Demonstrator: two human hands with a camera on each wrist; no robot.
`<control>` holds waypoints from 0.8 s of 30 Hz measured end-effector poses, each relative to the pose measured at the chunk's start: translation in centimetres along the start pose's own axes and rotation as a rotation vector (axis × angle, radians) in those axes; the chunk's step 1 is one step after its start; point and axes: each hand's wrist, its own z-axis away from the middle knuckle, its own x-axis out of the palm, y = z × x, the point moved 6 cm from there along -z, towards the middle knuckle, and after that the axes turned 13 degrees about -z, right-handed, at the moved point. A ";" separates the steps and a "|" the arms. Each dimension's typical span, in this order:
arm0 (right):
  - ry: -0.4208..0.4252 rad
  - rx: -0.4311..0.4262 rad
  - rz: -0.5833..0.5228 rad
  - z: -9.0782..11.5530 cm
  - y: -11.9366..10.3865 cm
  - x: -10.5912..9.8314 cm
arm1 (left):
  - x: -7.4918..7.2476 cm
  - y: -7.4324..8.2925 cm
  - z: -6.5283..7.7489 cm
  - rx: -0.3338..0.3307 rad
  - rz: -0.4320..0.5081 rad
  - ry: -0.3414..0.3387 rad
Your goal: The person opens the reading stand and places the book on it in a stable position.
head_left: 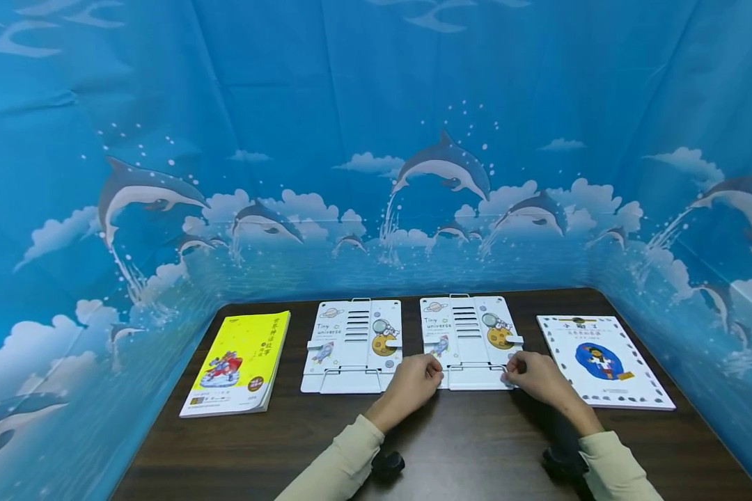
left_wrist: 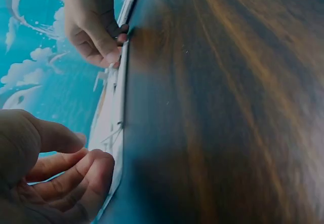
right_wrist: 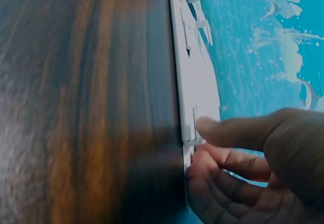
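Note:
Two white folding book stands printed "Tiny universe" lie flat on the table, the left stand (head_left: 354, 348) beside the right stand (head_left: 466, 351). At the right stand's near left corner is my left hand (head_left: 413, 381), its thumb and curled fingers at the edge. My right hand (head_left: 537, 377) pinches the near right corner of the same stand. In the right wrist view, the thumb lies against the white stand (right_wrist: 195, 77) near a small clip, with the other fingers curled below. The left wrist view shows the left fingers (left_wrist: 98, 168) overlapping the stand's edge.
A yellow book (head_left: 241, 362) lies on the left of the dark wooden table (head_left: 470, 445). On the right is a white book (head_left: 608, 362) with a blue round picture, close to my right hand. A blue dolphin-print curtain (head_left: 326, 139) surrounds the back and sides.

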 end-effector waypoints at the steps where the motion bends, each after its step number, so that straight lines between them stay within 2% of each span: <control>1: -0.016 0.013 -0.015 0.0 0.2 0.0 | 0.3 0.1 -0.1 0.003 -0.005 -0.006; 6: -0.091 0.070 -0.099 0.2 1.0 0.3 | 1.7 0.2 -0.1 -0.007 -0.027 -0.029; 12: -0.105 0.108 -0.117 0.1 1.3 0.4 | 2.8 -0.1 -0.2 -0.065 -0.005 -0.093; 20: -0.074 0.090 -0.092 -0.1 1.3 0.2 | 2.9 -0.3 -0.5 -0.121 0.038 -0.116; 24: -0.058 0.075 -0.094 -0.2 1.3 0.1 | 2.8 -0.2 -0.6 -0.130 0.086 -0.094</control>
